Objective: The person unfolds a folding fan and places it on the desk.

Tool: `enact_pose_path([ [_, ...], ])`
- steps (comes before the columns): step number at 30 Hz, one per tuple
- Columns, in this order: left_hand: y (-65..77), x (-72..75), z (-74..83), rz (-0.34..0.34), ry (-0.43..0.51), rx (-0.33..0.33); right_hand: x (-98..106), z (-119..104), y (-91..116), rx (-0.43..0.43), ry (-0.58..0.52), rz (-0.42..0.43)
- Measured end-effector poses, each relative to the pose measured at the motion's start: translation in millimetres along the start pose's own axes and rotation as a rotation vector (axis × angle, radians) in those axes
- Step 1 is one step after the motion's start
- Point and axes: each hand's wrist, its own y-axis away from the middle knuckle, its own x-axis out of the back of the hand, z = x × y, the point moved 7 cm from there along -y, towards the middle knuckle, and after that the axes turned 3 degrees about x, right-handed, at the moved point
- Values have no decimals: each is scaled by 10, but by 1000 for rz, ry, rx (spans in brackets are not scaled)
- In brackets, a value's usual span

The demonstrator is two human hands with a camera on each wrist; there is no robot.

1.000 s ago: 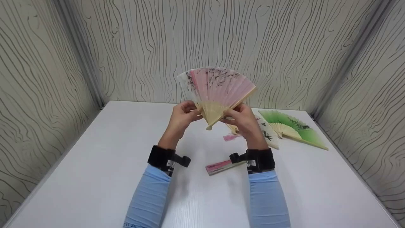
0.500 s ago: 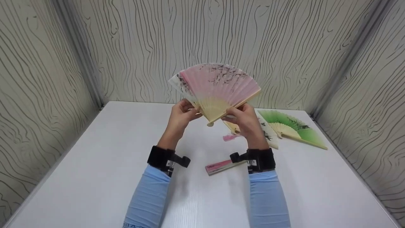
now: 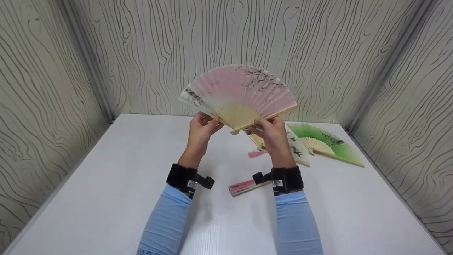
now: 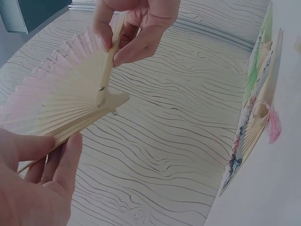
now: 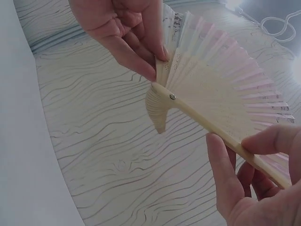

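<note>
A pink and white folding fan (image 3: 233,85) with dark blossom branches is spread wide, held up above the table. My left hand (image 3: 200,132) pinches its left outer rib between thumb and fingers. On the other side my right hand (image 3: 271,134) pinches the right outer rib the same way. The wooden ribs meet at a metal rivet (image 5: 172,97), seen in the right wrist view, with the fan's pale end sticking out below it. In the left wrist view both hands grip the ribs (image 4: 70,127) on either side of that pivot.
An open green fan (image 3: 327,141) lies on the table at the right. Beside it lies an open white fan (image 3: 299,150) with a pink tassel (image 3: 256,154), partly hidden by my right hand. A folded pink fan (image 3: 244,187) lies nearer. Patterned walls (image 3: 226,35) enclose the white table (image 3: 124,170).
The fan has spread from a narrower wedge to a wide arc, its left edge swinging left and down, its right edge lower. Its pivot end has risen slightly. Both hands keep hold.
</note>
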Motion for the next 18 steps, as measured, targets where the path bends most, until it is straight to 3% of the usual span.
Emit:
enact_pose_path([
  [4,-28,23,-46,86,138,-19,-39,65,0,-23,-119,86],
  [9,-42,57,-132,207,301,-28,-125,155,-16,-39,-290,117],
  [13,-17,76,-172,286,373,-21,-208,213,-6,-24,-331,120],
  [18,0,123,-163,338,406,-19,-285,277,16,-41,-374,118],
])
